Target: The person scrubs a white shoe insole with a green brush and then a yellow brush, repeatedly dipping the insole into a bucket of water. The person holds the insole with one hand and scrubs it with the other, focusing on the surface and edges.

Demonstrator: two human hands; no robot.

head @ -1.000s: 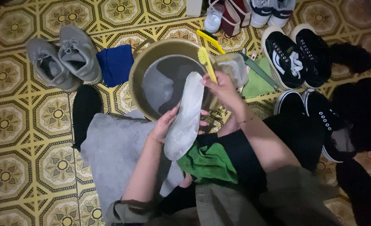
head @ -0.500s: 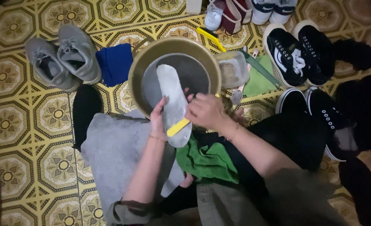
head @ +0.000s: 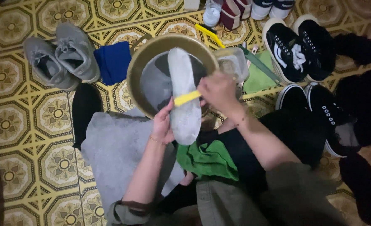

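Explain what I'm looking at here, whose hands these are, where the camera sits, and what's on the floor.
The camera sits on a person's head and looks down at their own two bare hands. The left hand holds a pale grey shoe insole over a round basin. The right hand presses a yellow brush across the insole. All around on the patterned tile floor lie shoes: a grey pair at the left, black and white sneakers at the right. A blue cloth lies beside the basin, a green cloth on the person's lap.
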